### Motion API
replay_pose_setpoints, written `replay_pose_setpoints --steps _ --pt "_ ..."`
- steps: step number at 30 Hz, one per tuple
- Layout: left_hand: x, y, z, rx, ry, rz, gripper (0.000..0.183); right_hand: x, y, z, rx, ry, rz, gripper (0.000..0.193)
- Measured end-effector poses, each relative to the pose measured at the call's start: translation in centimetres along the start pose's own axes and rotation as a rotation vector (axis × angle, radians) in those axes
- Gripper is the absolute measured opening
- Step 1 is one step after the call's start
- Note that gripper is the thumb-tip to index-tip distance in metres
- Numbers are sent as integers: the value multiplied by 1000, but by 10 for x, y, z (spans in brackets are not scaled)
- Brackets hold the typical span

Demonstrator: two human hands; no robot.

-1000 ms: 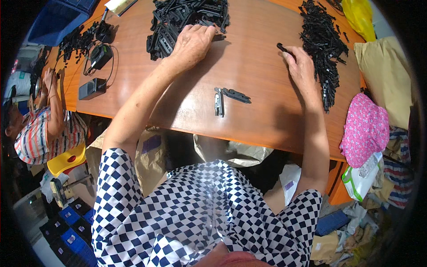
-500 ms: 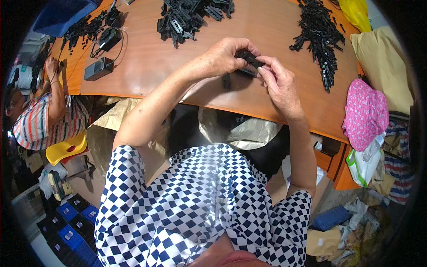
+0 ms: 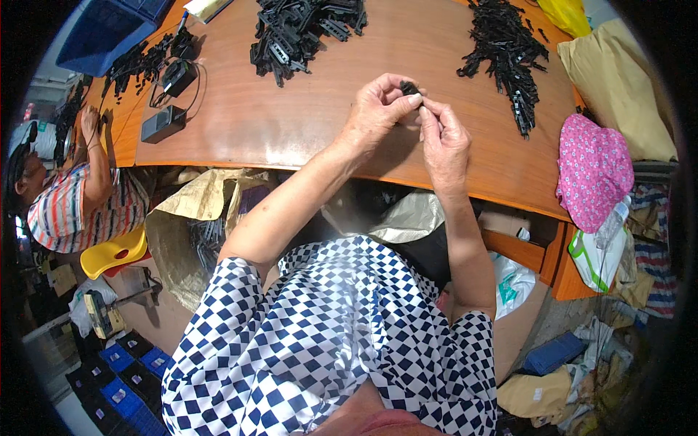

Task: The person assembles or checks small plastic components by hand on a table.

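Observation:
Over the wooden table (image 3: 240,131), both my hands meet around a small black plastic part (image 3: 408,88). My left hand (image 3: 379,107) is closed, with thumb and fingers pinching that part. My right hand (image 3: 443,134) has its thumb and fingertips pressed together at the part's lower right side; the fingers hide much of what they grip. Beyond my left hand lies a heap of black plastic pieces (image 3: 302,36), some of them slotted. A second heap of thin black pieces (image 3: 505,54) spreads to the right of my right hand.
Two black boxes with a cord (image 3: 163,123) stand at the table's left, near a blue bin (image 3: 109,36). A person in a striped shirt (image 3: 87,203) works at far left. A pink flowered cloth item (image 3: 595,171) hangs at the right corner. Open sacks (image 3: 182,232) sit below the table's front edge.
Both hands have shifted slightly, the left one lower on the picture with its forearm swung right. The black part has turned and shows less between the fingers. The whole view has moved a little.

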State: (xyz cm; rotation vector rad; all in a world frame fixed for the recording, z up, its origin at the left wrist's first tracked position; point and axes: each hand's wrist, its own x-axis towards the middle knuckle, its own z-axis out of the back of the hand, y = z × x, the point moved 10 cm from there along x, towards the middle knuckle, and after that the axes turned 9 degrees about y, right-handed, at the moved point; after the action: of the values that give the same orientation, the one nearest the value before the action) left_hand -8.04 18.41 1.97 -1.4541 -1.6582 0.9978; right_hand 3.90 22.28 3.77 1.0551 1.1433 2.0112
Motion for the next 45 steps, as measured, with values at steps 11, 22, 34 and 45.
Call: replay_pose_setpoints --steps 11,22,34,45 --pt "-1 -8 16 191 -6 36 20 8 -24 -11 -112 308 -233 30" --pt "16 -7 28 97 -11 100 19 17 -30 -41 361 360 -366 25" --pt "62 -91 105 2106 -143 -272 33 79 -32 36 -503 516 185 10" --pt "94 -71 111 2373 255 -193 27 132 -82 48 -1063 644 204 22"
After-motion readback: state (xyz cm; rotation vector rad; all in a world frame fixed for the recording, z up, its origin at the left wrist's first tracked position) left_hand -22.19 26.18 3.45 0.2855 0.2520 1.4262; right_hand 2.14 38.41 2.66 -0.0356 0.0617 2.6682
